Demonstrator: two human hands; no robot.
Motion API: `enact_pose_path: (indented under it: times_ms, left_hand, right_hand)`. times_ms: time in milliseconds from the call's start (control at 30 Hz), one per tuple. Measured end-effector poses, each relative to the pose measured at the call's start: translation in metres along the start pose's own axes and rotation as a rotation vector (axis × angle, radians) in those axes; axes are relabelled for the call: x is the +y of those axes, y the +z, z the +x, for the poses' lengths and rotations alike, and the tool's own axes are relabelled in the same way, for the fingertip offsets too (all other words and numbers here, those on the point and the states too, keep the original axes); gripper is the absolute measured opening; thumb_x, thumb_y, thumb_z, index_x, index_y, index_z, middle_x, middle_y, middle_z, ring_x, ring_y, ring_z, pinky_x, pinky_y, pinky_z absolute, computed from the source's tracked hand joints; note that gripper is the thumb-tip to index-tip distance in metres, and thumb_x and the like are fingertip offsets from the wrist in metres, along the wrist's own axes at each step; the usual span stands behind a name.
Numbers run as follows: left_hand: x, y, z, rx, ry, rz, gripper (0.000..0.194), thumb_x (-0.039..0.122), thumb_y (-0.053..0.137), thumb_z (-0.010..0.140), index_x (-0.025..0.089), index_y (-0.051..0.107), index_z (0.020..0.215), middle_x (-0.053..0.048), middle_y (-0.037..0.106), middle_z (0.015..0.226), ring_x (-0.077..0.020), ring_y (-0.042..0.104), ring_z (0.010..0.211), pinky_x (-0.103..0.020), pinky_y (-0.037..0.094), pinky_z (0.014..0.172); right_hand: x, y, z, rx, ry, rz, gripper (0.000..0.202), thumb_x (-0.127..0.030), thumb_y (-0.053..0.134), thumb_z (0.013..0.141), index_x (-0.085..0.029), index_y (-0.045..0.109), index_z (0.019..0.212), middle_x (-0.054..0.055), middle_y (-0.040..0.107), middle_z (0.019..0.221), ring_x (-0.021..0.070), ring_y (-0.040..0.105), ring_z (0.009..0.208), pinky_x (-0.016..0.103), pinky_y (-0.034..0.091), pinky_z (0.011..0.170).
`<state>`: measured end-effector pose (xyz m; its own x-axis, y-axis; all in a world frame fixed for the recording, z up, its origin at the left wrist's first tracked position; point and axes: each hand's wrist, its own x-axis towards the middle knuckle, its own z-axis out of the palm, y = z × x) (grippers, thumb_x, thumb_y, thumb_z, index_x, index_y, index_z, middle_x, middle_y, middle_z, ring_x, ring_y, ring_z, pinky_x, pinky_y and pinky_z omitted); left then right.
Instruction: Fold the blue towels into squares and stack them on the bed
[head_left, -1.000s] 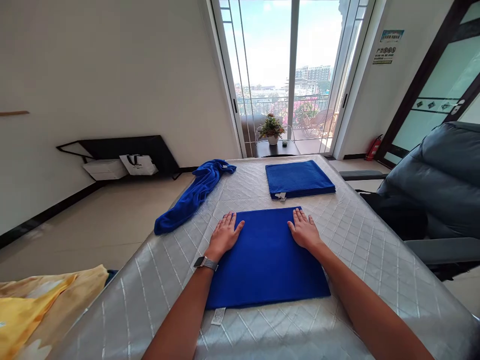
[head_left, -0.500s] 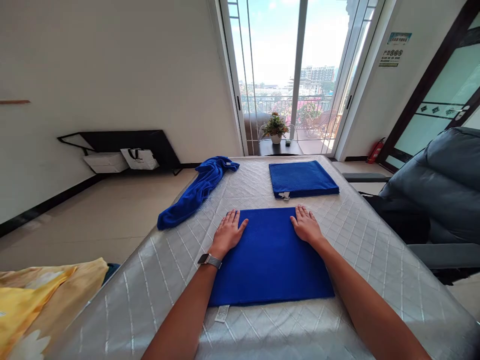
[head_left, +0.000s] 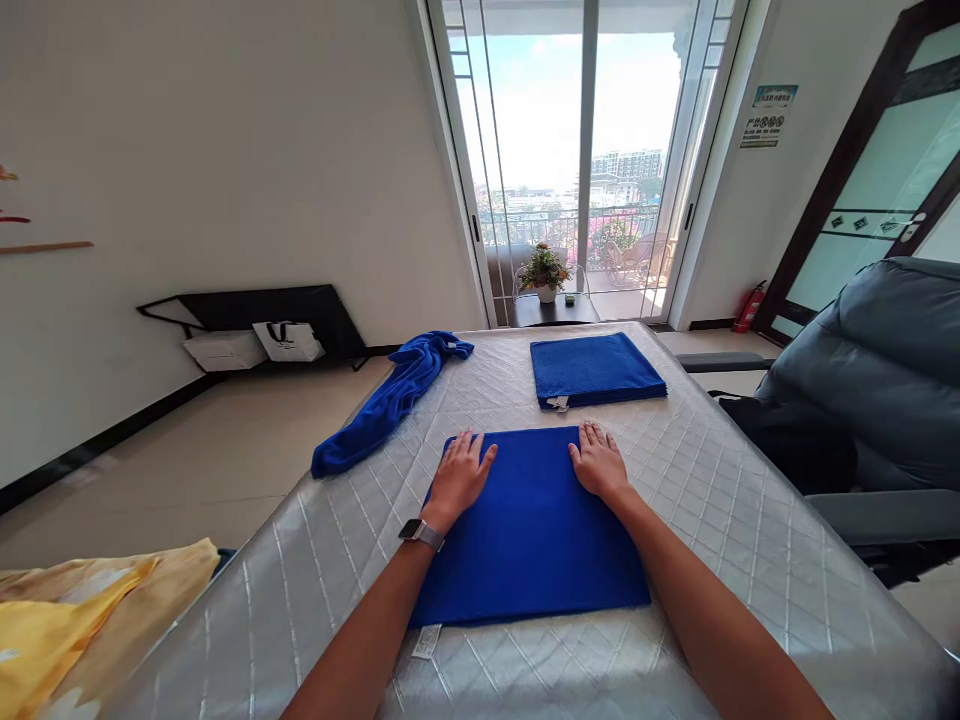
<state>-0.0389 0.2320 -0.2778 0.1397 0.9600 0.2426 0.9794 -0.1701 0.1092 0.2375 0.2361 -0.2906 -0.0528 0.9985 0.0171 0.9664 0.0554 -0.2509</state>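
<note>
A flat blue cloth (head_left: 529,540) lies in a rectangle on the silvery quilted mattress (head_left: 720,470), a white tag at its near left edge. Over its far left corner rests my left hand (head_left: 459,478), palm down with fingers spread and thumb out, a watch on the wrist. My right hand (head_left: 600,460) lies flat on the far right corner, fingers stretched away from me. Beyond it is a neat stack of folded blue cloths (head_left: 596,370). A crumpled blue cloth (head_left: 390,405) lies along the mattress's left edge.
To the right stands a dark padded chair (head_left: 885,370) with grey armrests. Yellow bedding (head_left: 97,620) is at the lower left. Past the mattress's far edge, a small table (head_left: 555,313) holds a potted plant (head_left: 546,275) before the glass door.
The view has tilted up slightly and shifted. My right hand has moved slightly inward along the cloth's far edge; my left hand remains at the far left corner.
</note>
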Motion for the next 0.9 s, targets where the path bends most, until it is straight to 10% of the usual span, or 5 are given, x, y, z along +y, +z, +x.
enact_pose_path:
  times_ms: [200,333,467,733,900]
  left_hand:
    - [0.113,0.012,0.005,-0.057,0.261,-0.077,0.068,0.060,0.022,0.104,0.016,0.051,0.148,-0.014,0.046,0.158,-0.0258,0.037,0.150,-0.045,0.030,0.123]
    - [0.144,0.026,0.010,-0.115,0.257,-0.112,0.070,0.058,0.018,0.104,0.015,0.045,0.153,-0.014,0.040,0.161,-0.0257,0.032,0.152,-0.045,0.027,0.125]
    - [0.116,0.031,0.007,-0.090,0.230,-0.098,0.066,0.057,0.024,0.104,0.021,0.038,0.157,-0.012,0.038,0.162,-0.0253,0.030,0.153,-0.047,0.026,0.126]
    - [-0.014,0.015,-0.009,-0.111,-0.030,0.027,0.075,0.061,0.017,0.104,0.012,0.035,0.157,-0.016,0.032,0.164,-0.0268,0.027,0.154,-0.048,0.023,0.126]
    - [-0.036,0.015,-0.014,-0.111,-0.084,0.029,0.085,0.065,0.012,0.102,0.004,0.031,0.157,-0.019,0.029,0.165,-0.0275,0.025,0.155,-0.045,0.022,0.126]
  right_hand:
    - [0.002,0.002,0.000,0.003,-0.016,-0.004,0.067,-0.042,0.019,0.106,-0.006,0.021,0.162,0.011,0.018,0.169,0.0204,0.011,0.157,0.040,0.005,0.125]
    - [0.004,0.002,-0.001,0.013,-0.038,-0.035,0.066,-0.041,0.020,0.106,-0.007,0.021,0.162,0.010,0.018,0.169,0.0204,0.010,0.157,0.039,0.007,0.125]
    - [0.002,0.000,-0.002,0.010,-0.020,-0.031,0.065,-0.041,0.019,0.106,-0.007,0.022,0.162,0.010,0.019,0.169,0.0203,0.012,0.156,0.039,0.007,0.125]
    - [0.001,-0.001,-0.002,-0.010,-0.001,0.007,0.067,-0.043,0.017,0.105,-0.006,0.020,0.162,0.010,0.017,0.169,0.0204,0.011,0.156,0.041,0.005,0.126]
    - [0.002,0.001,0.000,-0.017,0.006,-0.019,0.067,-0.043,0.018,0.105,-0.007,0.021,0.162,0.008,0.018,0.169,0.0195,0.011,0.156,0.040,0.006,0.126]
